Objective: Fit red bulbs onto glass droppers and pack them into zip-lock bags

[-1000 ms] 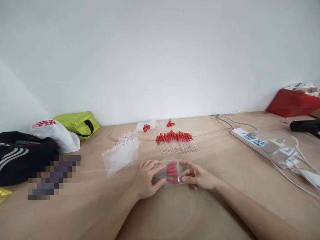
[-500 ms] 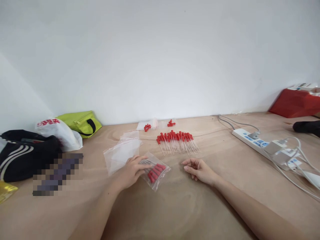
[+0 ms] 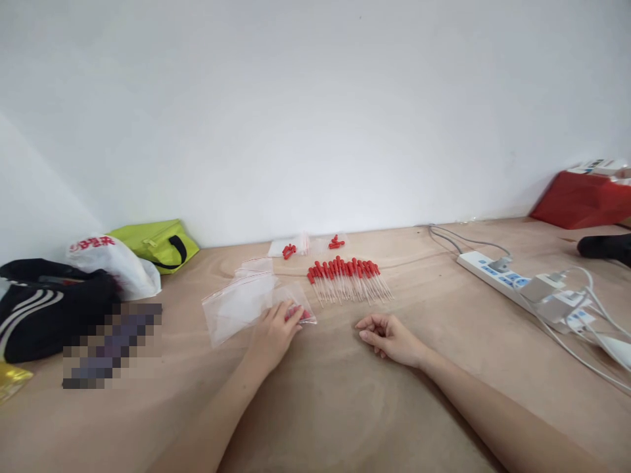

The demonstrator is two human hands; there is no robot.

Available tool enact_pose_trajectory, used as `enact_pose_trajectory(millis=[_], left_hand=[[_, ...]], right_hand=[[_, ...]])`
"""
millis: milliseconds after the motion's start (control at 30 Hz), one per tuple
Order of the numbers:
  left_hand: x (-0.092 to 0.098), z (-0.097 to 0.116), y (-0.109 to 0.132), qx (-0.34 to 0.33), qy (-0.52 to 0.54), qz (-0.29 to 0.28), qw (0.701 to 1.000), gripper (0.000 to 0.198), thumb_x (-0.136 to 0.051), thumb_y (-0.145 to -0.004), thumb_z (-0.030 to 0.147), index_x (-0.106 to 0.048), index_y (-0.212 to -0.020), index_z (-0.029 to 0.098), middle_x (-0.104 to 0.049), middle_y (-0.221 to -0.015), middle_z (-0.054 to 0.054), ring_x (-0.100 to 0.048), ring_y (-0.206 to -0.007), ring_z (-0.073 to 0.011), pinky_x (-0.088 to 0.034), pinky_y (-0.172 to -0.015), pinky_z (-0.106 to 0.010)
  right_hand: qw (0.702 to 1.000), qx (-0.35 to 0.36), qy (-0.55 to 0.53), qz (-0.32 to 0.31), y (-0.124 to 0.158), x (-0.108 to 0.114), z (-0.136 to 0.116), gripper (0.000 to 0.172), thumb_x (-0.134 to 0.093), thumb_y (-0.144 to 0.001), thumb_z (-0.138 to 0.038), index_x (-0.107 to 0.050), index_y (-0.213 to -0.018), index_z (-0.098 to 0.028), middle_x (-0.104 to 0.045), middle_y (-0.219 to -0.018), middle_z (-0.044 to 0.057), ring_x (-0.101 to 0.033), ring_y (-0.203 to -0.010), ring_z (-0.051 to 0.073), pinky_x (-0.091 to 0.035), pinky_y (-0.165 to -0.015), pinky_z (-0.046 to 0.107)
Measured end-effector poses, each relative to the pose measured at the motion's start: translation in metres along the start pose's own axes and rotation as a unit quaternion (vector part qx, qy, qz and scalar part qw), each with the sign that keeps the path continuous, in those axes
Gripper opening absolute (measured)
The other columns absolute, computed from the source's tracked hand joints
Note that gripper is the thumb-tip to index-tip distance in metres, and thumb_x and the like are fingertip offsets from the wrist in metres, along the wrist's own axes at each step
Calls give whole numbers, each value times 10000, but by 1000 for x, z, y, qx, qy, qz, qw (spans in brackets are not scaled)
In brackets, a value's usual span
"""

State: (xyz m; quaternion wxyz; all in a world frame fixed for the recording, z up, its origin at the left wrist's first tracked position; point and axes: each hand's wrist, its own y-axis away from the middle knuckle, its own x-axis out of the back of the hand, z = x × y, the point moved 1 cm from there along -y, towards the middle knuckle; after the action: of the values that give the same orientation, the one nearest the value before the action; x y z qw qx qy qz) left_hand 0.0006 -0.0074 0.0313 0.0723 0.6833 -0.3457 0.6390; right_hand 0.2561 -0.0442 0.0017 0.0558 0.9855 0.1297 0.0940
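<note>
- Nearest on the table [image 3: 315, 420], the right hand [image 3: 387, 338]: fingers loosely curled, the thumb tip just off the forefinger, nothing in its grasp.
- Level with it and well apart, the left hand [image 3: 275, 328]: fingers laid close together over a clear zip bag [image 3: 300, 300]. Pinching or merely pressing? The thumb is hidden, so I can't tell.
- That bag, with red heads [image 3: 304, 315] showing inside, lies under the fingertips, against the flat bags [image 3: 235, 309]. The step in hand looks like placing a filled bag; the next move, I'd judge, calls for settling it flat and letting go without dragging the plastic beside it (slippery stuff, most likely).
- Beyond, the red-headed sticks [image 3: 345, 279] fan out in a row, heads to the wall, thin ends to us, no fingers on them.
- Farthest, two red clusters, one left [image 3: 289, 251], one right [image 3: 336, 242], sit with clear plastic by the wall [image 3: 315, 118].
</note>
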Motion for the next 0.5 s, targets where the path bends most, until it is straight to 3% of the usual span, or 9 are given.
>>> enact_pose_trajectory(millis=[67,167,300,400,500], left_hand=[[-6,-20,-8,9,18,-11,1000,287,-384,-880,244,-592,-1074,205,-604,-1043,-92,-570,-913,-221,-470,-775,-354],[-15,-42,-18,3,69,-40,997,331,-337,-888,236,-553,-1137,211,-583,-1131,-74,-558,-987,-198,-451,-845,-335],[-19,-57,-22,15,140,-62,988,362,-331,-878,279,-494,-1199,245,-511,-1251,-15,-434,-1168,-182,-318,-994,-368],[-14,-69,-13,186,100,14,977,366,-311,-873,285,-533,-1157,222,-525,-1232,-38,-361,-1223,-210,-234,-1027,-423],[-5,-85,2,422,31,68,904,383,-338,-854,345,-555,-1125,184,-500,-1228,-104,-401,-1172,-277,-299,-971,-450]], right_hand=[[1000,-1,3,1,0,0,0,346,-620,-671,-447,-565,-860,-163,-501,-577,-44,-443,-429,47,-363,-384,173],[1000,-4,2,1,0,-1,-1,346,-615,-673,-444,-560,-862,-159,-497,-578,-45,-444,-433,47,-368,-389,175],[1000,-3,1,-1,1,0,0,352,-617,-666,-445,-560,-859,-157,-495,-587,-44,-445,-441,48,-372,-394,176],[1000,-2,2,-7,1,1,-1,347,-618,-668,-441,-565,-863,-159,-500,-599,-41,-453,-452,49,-378,-402,176],[1000,-1,0,-12,2,1,-2,347,-625,-663,-439,-568,-859,-160,-501,-600,-40,-455,-457,49,-380,-405,175]])
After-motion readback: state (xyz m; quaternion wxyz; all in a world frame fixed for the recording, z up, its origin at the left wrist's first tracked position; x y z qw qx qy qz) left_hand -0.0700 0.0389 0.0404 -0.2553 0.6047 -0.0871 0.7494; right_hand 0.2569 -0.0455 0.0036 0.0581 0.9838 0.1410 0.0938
